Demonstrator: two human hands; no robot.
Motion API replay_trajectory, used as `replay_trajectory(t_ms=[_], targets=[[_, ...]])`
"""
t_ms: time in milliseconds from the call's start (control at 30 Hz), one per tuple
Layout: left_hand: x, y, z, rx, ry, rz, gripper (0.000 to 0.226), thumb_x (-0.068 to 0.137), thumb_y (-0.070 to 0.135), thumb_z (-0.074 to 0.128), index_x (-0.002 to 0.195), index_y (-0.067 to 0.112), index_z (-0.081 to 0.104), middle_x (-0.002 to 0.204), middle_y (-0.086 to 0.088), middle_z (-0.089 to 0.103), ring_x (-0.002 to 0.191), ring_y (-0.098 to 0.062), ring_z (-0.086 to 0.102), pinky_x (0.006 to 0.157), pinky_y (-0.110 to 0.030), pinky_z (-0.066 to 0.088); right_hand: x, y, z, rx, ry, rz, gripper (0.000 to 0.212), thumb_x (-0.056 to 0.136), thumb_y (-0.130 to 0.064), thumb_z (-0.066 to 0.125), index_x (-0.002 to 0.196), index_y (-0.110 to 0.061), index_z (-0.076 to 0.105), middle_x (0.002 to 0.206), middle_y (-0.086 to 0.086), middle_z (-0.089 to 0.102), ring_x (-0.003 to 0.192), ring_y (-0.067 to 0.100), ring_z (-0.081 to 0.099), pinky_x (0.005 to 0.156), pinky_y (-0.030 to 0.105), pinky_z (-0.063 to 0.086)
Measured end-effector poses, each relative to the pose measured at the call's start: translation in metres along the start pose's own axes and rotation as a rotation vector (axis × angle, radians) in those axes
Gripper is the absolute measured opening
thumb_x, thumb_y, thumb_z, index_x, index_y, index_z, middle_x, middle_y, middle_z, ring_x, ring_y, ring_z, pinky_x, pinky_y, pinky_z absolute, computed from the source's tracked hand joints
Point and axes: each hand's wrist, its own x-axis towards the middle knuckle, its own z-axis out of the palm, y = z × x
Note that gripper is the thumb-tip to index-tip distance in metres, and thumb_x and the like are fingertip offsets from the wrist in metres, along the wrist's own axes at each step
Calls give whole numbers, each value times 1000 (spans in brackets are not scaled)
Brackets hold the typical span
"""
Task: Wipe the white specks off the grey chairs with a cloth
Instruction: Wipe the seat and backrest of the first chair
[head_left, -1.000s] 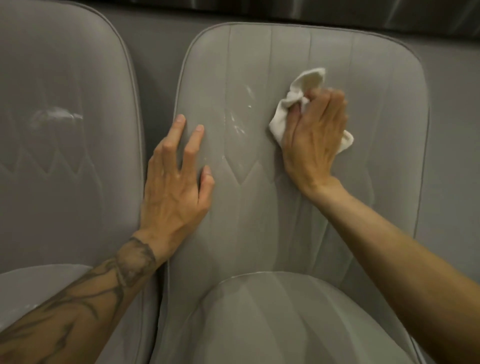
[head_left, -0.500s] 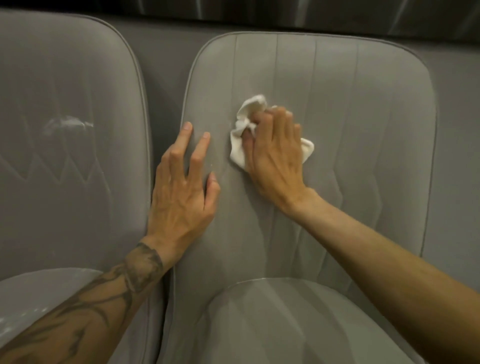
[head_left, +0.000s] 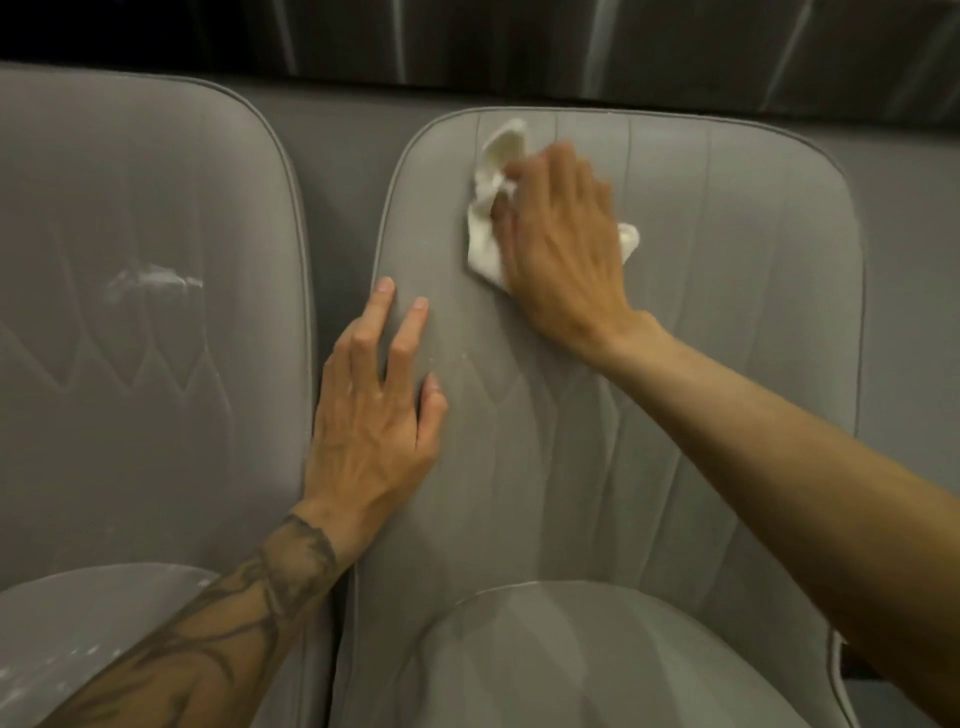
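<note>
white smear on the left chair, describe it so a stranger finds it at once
Of the two grey upholstered chairs side by side, take the left grey chair. Halfway up its backrest, just above the zigzag stitching, sits a streaky white smear, the only bright mark on that backrest.

The right-hand chair (head_left: 597, 441) is covered in grey upholstery fabric. It is matt and soft-looking, with a short nap that shows faint lighter and darker streaks. Stitched seams press shallow vertical channels and a zigzag into it, and a corded piping (head_left: 384, 223) of the same fabric edges the back. Its seat cushion (head_left: 597, 665) has a slight sheen. The left-hand chair (head_left: 130, 415) wears the same fabric, marked by a chalky white smear (head_left: 150, 280) on the back and dry white specks (head_left: 52, 670) on the seat. The cloth (head_left: 488, 244) is white, thin, soft and crumpled, without gloss. The wall (head_left: 337, 130) behind is grey, smooth and matt. The dark backdrop (head_left: 519, 41) above it catches light in narrow glossy streaks; its material cannot be told.
</note>
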Motion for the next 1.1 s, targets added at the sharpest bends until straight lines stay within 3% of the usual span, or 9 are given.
replay_trajectory(t_ms=[100,167,300,467,567,700,867,1000,1100], targets=[[0,1,0,5,-2,-2,66,96,22,51,159,13,34,169,-16,24,147,-37,37,123,-44,33,16,-16,8,-19,85,275,31,101,-31,38,108,-8,58,109,13,57,95,30,53,81,39,37],[0,1,0,3,0,-5,66,96,21,52,158,11,34,169,-17,24,147,-37,38,122,-44,33,-2,-36,8,25,63,201,29,100,-29,40,108,-7,58,105,13,57,93,31,53,80,39,35],[-1,1,0,-12,-5,-8,65,95,21,52,156,7,34,168,-18,25,147,-38,38,123,-44,33,-13,-24,1,70,-57,-147,22,99,-27,48,105,-9,59,101,11,56,88,29,53,77,38,35],[0,1,0,-2,-5,-5,66,95,20,53,157,6,35,168,-19,26,146,-37,39,122,-46,35,24,-27,8,30,58,185,27,99,-28,41,107,-10,58,107,11,56,92,28,52,77,36,35],[0,1,0,-35,11,-11,66,93,19,56,154,5,34,166,-20,29,146,-36,40,121,-45,37,-16,-54,8,113,-14,1,24,100,-27,44,107,-9,59,103,11,56,90,29,52,79,39,36],[0,3,-2,-28,15,-11,66,94,21,55,153,5,33,165,-19,30,144,-37,43,116,-48,41,-11,-25,1,62,-104,-309,26,99,-29,45,110,-10,59,104,12,56,90,30,53,77,38,33],[-1,1,-1,1,26,-10,64,94,22,55,152,5,35,166,-19,30,146,-35,42,114,-48,42,0,-33,12,89,76,133,21,98,-26,47,105,-9,58,101,12,56,90,29,53,79,40,39],[0,2,-1,-56,44,-39,67,93,19,57,153,2,33,166,-18,32,145,-33,43,116,-43,41,-51,-55,8,223,-65,-84,22,100,-27,46,104,-9,59,101,10,55,91,28,51,78,41,37],[0,3,-2,-36,29,-27,68,94,21,57,155,3,32,166,-18,31,147,-33,42,116,-45,41,-29,-34,9,142,-56,-196,23,102,-29,44,105,-11,57,101,10,54,89,28,50,78,40,35]])
